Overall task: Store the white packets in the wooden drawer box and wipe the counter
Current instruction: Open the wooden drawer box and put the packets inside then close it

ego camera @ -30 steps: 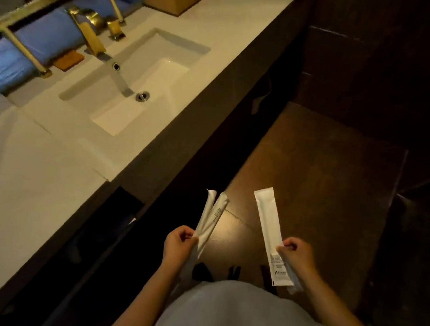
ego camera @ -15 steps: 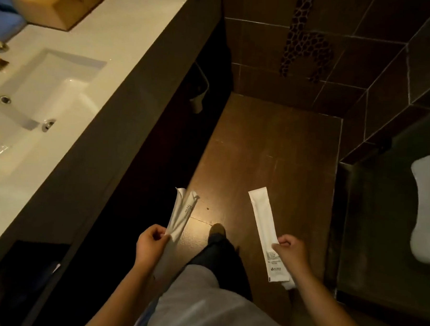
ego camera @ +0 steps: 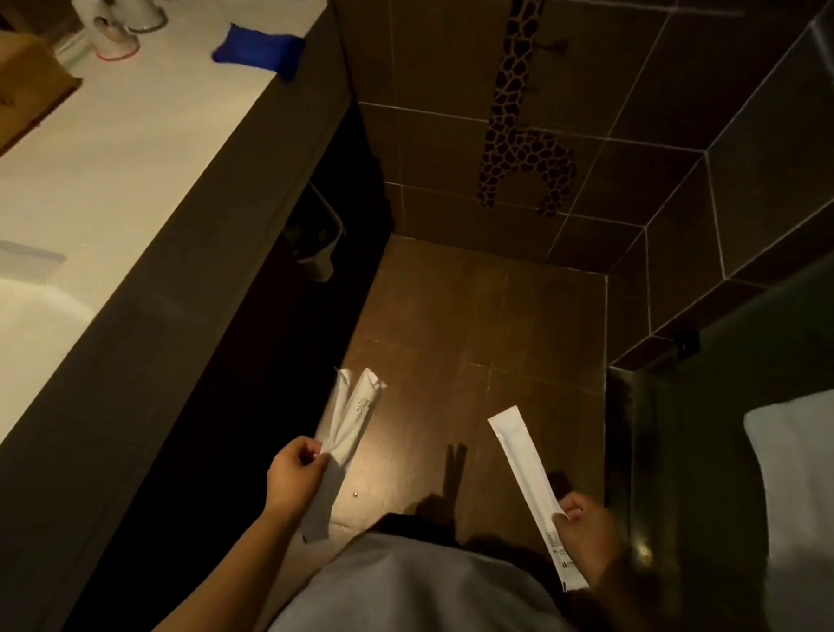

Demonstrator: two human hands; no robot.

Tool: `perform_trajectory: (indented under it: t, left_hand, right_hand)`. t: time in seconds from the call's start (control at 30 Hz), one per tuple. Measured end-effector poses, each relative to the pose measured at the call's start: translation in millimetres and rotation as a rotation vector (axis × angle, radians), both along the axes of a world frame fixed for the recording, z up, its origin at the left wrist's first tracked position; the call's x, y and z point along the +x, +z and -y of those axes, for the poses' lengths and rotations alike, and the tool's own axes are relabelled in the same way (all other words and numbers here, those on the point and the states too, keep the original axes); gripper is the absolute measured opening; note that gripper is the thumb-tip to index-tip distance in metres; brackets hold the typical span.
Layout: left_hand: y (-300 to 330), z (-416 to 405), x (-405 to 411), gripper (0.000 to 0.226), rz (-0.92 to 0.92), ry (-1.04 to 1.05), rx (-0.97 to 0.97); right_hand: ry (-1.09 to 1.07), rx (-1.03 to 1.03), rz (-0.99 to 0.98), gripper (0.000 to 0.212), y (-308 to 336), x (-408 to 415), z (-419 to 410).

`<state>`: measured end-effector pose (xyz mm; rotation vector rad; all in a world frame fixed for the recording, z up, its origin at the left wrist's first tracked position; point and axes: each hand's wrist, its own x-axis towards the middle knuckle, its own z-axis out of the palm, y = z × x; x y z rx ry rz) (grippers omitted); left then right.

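- Head view: left hand (ego camera: 295,478) is pinching two white packets (ego camera: 352,416) together, fingers (ego camera: 308,455) closed around their lower part; packets are fanning upward over the floor (ego camera: 477,328).
- Right hand (ego camera: 587,532) is gripping a single flat packet (ego camera: 525,476) near its printed end, fingers closed on it.
- All three packets are sitting in the hands, well apart from the wooden drawer box (ego camera: 16,96) at the far left of the tabletop (ego camera: 140,122).
- Judgement: storing is not yet done; wiping is not yet started. Blue cloth (ego camera: 257,51) is lying untouched near the tabletop's far edge.
- Drawer box is being cut off by the frame; whether a drawer is open cannot be told.
- Lighting is dim; packet print is unreadable.
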<state>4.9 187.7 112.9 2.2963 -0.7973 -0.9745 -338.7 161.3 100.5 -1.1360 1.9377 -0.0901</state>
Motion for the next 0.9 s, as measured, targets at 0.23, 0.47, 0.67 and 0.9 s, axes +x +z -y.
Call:
perform_trajectory:
  t: [0.23, 0.47, 0.67, 0.9]
  left_hand:
    - [3, 105, -8, 0.006, 0.054, -0.044, 0.032]
    - [-22, 169, -28, 0.002, 0.069, 0.203, 0.088]
    - [-19, 202, -64, 0.025, -0.021, 0.506, 0.087]
    - [-14, 212, -79, 0.034, -0.051, 0.714, 0.092]
  right_hand:
    - [0.101, -0.038, -0.088, 0.024, -2, -9, 123]
    - [0.33, -0.043, -0.047, 0.019, -8, 6, 309]
    - [0.566, -0.098, 0.004, 0.022, 6, 45, 449]
    - [0.717, -0.106, 0.06, 0.025, -1, 105, 536]
